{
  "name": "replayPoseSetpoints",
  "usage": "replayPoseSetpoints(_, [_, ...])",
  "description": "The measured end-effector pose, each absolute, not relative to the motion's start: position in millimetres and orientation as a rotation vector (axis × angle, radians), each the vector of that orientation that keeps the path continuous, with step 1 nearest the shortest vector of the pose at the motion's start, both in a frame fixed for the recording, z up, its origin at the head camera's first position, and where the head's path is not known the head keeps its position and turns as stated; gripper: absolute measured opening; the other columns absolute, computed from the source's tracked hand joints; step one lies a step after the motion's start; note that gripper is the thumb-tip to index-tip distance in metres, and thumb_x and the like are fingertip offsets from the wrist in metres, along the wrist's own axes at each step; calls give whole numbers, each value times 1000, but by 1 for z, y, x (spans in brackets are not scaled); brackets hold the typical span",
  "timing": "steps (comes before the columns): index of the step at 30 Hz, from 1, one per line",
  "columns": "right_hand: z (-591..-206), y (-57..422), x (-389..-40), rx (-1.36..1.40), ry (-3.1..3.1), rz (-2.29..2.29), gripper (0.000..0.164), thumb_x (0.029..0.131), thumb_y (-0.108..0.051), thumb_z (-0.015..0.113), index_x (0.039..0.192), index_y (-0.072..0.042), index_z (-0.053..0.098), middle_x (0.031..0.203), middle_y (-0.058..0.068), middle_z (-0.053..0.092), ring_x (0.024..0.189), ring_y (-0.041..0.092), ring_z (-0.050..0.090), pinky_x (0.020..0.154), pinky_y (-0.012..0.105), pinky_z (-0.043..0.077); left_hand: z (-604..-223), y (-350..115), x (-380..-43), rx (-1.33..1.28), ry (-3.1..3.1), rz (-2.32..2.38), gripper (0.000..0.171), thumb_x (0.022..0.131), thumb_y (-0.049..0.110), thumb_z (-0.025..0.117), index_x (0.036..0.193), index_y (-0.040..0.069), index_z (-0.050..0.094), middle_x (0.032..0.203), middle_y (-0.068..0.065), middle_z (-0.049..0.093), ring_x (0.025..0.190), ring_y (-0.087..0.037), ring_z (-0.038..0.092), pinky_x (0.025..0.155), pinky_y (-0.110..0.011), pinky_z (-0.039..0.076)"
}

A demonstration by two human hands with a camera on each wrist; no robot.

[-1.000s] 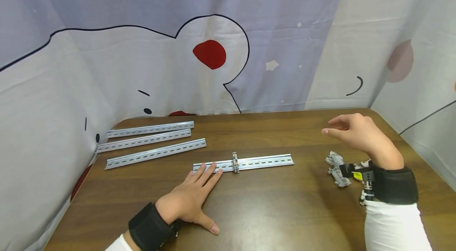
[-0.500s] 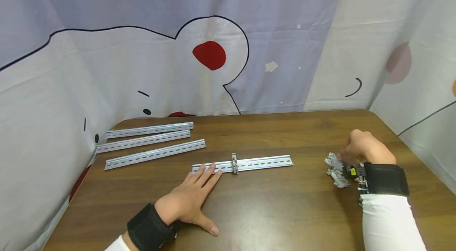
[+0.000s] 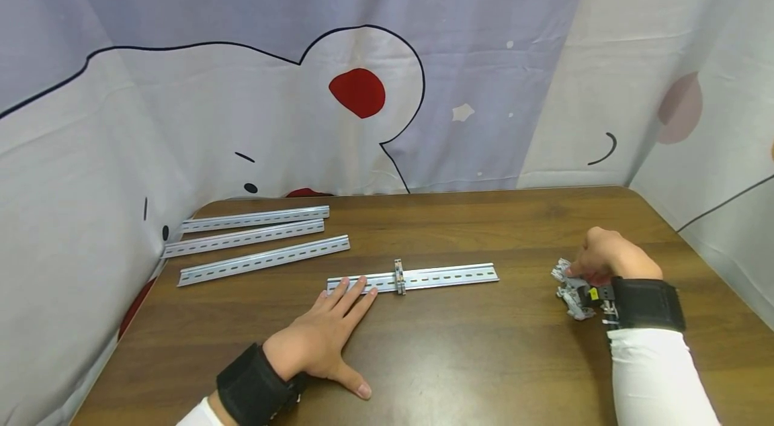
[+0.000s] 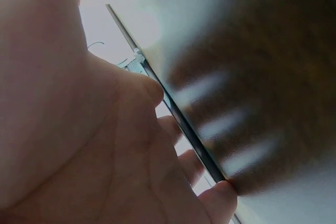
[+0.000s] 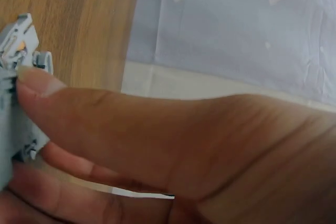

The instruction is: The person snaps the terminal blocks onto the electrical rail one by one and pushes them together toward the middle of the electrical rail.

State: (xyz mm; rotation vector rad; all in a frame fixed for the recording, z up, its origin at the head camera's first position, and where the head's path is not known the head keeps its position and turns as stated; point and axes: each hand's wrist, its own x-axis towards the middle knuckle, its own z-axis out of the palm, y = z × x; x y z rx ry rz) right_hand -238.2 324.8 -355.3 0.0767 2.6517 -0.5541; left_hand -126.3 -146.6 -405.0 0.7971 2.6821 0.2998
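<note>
My left hand (image 3: pixel 317 338) lies with straight, spread fingers on the left end of a slotted metal DIN rail (image 3: pixel 450 275). Upright across that rail stands one thin terminal block (image 3: pixel 400 277), just right of the fingertips. In the left wrist view the fingertips (image 4: pixel 220 198) meet the rail's dark edge (image 4: pixel 194 137). Over at the right, my right hand (image 3: pixel 619 254) is at a small heap of grey terminal blocks (image 3: pixel 571 298). Its thumb and curled fingers pinch a grey terminal block (image 5: pixel 18 114) in the right wrist view; part of the block is cut off by the frame.
Three more slotted rails (image 3: pixel 266 261) lie at the back left of the wooden table (image 3: pixel 459 359). A printed curtain (image 3: pixel 471 63) hangs behind the table and along its sides.
My right hand has come down from above onto the grey terminal blocks, and its fingers have closed around one. My left hand stays on the rail.
</note>
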Motion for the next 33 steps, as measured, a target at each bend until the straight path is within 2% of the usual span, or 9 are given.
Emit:
replayPoseSetpoints(7, [-355, 321, -237, 37, 2694, -563, 25, 78, -15, 79, 67, -7, 57, 67, 3, 58, 57, 15, 59, 54, 30, 53, -404, -146, -127, 791, 2677, 294, 136, 56, 84, 68, 158, 18, 8, 164, -9, -1, 149, -35, 1, 116, -59, 14])
replayPoseSetpoints(12, [-349, 317, -235, 22, 2717, -601, 31, 79, -8, 78, 62, -10, 51, 60, -1, 50, 51, 12, 56, 51, 29, 52, -404, -146, -126, 783, 2677, 290, 137, 55, 84, 68, 158, 18, 7, 164, -9, -2, 149, -35, 1, 116, -59, 14])
replayPoseSetpoints(17, [-340, 308, -234, -62, 2741, -560, 16, 82, -10, 75, 77, -4, 61, 70, 4, 58, 55, 15, 60, 53, 31, 52, -404, -146, -126, 784, 2679, 288, 137, 55, 85, 68, 158, 18, 7, 164, -9, -2, 149, -35, 1, 116, -59, 14])
replayPoseSetpoints(20, [-334, 300, -233, -135, 2774, -515, 14, 83, -12, 74, 86, -1, 65, 72, 6, 61, 58, 16, 60, 54, 32, 49, -405, -146, -126, 783, 2679, 287, 137, 55, 85, 67, 158, 18, 7, 164, -9, -2, 149, -35, 0, 116, -59, 14])
replayPoseSetpoints(25, [-328, 284, -231, -245, 2833, -477, 12, 84, -13, 72, 84, -3, 65, 64, 2, 59, 59, 15, 56, 56, 31, 44, -405, -146, -126, 785, 2678, 280, 137, 55, 85, 67, 158, 18, 7, 164, -9, -1, 149, -35, 1, 116, -59, 14])
replayPoseSetpoints(33, [-317, 258, -223, -387, 2992, -445, 9, 78, -12, 74, 81, -6, 69, 71, -1, 65, 68, 18, 59, 59, 34, 47, -404, -146, -126, 779, 2676, 284, 137, 55, 85, 67, 159, 19, 7, 165, -8, -1, 149, -35, 1, 116, -59, 14])
